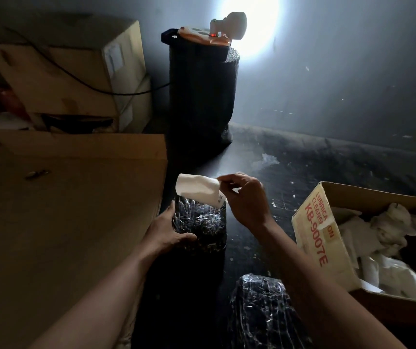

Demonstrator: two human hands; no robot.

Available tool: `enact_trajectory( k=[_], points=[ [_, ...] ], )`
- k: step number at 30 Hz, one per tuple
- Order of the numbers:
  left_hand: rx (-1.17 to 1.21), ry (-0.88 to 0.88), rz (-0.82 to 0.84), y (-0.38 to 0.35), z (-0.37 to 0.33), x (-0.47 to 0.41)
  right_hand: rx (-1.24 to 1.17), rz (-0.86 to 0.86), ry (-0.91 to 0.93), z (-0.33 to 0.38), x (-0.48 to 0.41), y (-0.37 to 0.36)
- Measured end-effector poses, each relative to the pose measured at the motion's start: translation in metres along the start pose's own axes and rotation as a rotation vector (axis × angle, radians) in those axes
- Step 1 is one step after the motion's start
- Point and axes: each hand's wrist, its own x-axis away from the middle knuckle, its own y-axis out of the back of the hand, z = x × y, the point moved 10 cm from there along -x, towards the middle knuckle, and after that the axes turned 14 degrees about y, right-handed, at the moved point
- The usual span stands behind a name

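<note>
A dark bundle wrapped in clear plastic film (201, 222) stands upright on the dark floor in the middle of the view. My left hand (166, 230) holds its left side, fingers curled round the wrap. My right hand (244, 197) pinches the edge of a white label sheet (196, 188), which curls over the top of the bundle. A small barcode shows at the sheet's lower corner.
A second film-wrapped bundle (264, 313) lies at the bottom. An open cardboard box (312, 238) with white crumpled paper sits at the right. A large flat carton (63, 210) fills the left, stacked boxes (76, 76) behind it. A tall black roll (199, 96) carries a lamp (229, 26).
</note>
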Motion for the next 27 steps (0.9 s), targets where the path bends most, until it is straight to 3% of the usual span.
enact_trajectory(
  k=[10,16,27],
  points=[
    [-0.171,-0.086,-0.185,0.059,-0.038,0.025,0.265,0.110,0.088,0.022,0.016,0.026],
    [-0.342,-0.147,-0.171,0.073,-0.090,0.038,0.450,0.183,0.034,0.018,0.034,0.058],
    [-0.395,-0.354,-0.165,0.028,-0.213,0.097,0.605,0.141,-0.111,0.000,0.081,0.181]
  ],
)
